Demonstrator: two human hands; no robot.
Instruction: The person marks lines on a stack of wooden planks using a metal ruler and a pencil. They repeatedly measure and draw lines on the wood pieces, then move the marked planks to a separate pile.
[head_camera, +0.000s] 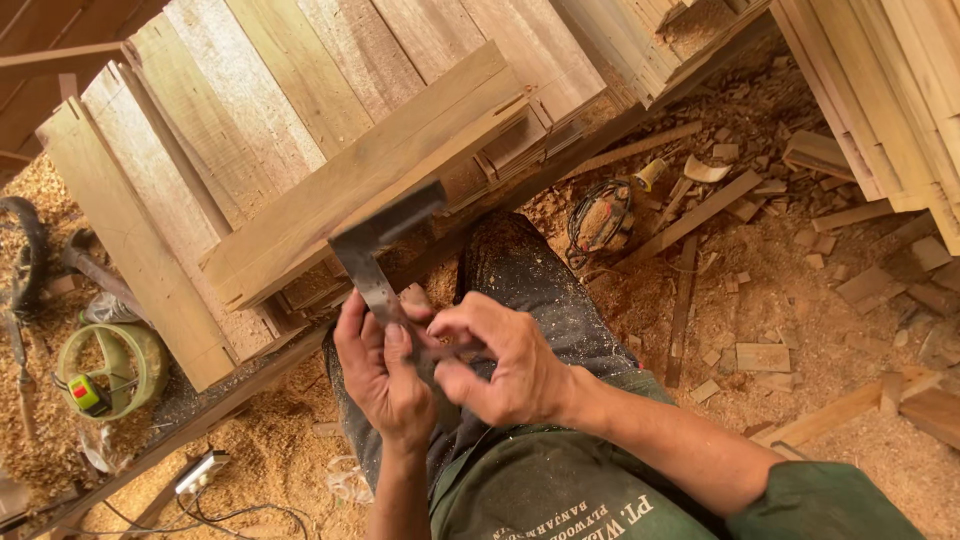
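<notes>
The metal square is clamped in the left hand; its blade is pinched by the right hand.

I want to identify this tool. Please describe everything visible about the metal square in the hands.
The metal square is L-shaped, dull grey steel, worn. Its long blade has faint ruler marks; its darker short arm points up and right, before a wooden plank. The left hand grips the blade's lower end; the right hand pinches there too.
</notes>
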